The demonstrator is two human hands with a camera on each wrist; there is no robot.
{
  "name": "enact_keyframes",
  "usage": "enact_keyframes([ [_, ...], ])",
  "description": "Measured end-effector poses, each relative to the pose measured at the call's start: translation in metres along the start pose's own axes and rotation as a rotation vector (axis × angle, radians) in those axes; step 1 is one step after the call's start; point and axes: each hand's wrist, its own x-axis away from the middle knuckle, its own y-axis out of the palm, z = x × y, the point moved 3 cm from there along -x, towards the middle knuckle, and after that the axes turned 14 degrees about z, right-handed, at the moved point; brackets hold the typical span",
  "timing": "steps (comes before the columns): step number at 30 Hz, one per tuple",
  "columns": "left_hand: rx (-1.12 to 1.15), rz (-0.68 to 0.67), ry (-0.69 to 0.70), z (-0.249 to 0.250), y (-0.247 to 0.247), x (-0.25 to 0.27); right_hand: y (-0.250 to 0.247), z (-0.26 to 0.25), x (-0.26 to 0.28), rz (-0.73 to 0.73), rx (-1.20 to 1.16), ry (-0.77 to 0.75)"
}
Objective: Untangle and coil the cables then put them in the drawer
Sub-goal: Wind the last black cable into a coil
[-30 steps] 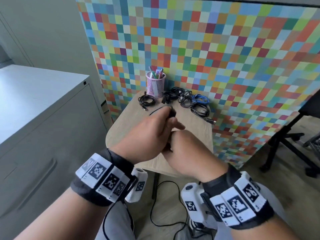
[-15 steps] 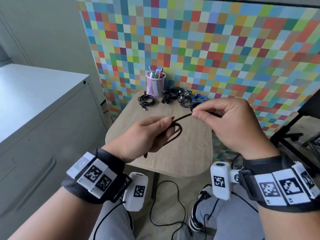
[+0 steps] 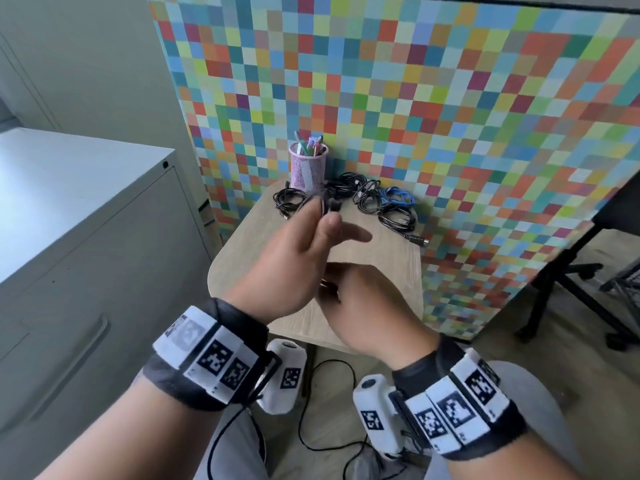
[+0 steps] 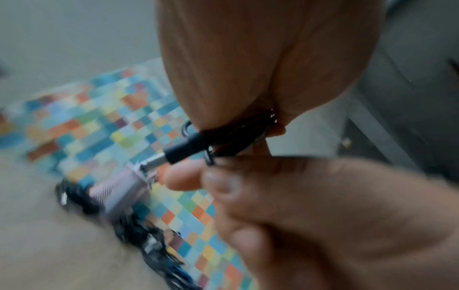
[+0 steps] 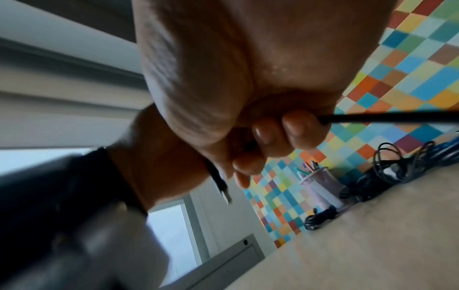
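In the head view my left hand is raised over the table and holds a small coil of black cable wound round its fingers. The left wrist view shows the black cable's loops crossing the fingers, with a USB plug sticking out. My right hand sits just below and behind the left palm, its fingertips hidden. In the right wrist view its curled fingers grip the cable's free length, and another plug end hangs below them.
At the back of the small wooden table lie a coiled black cable, a tangle of black cables and a blue cable. A pink mesh pen cup stands there. The grey drawer cabinet, drawers closed, stands left.
My right hand, which had pulled the cable up and to the right, has come back down under the left hand. The left hand has risen and turned, with more cable wound on it.
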Motion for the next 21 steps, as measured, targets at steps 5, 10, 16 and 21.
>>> enact_keyframes([
  [5,-0.585,-0.079,0.200,-0.007,0.001,-0.001,-0.023,0.003,-0.005,0.019,-0.022,0.026],
  [10,-0.602,-0.221,0.104,-0.007,-0.002,-0.005,-0.048,0.011,-0.005,0.023,-0.215,0.022],
  [16,0.030,-0.425,-0.337,-0.016,-0.018,0.001,-0.088,0.029,-0.011,0.147,-0.355,0.034],
  [21,0.509,-0.538,-0.316,-0.012,-0.033,0.006,-0.089,0.065,-0.018,0.325,-0.430,0.087],
])
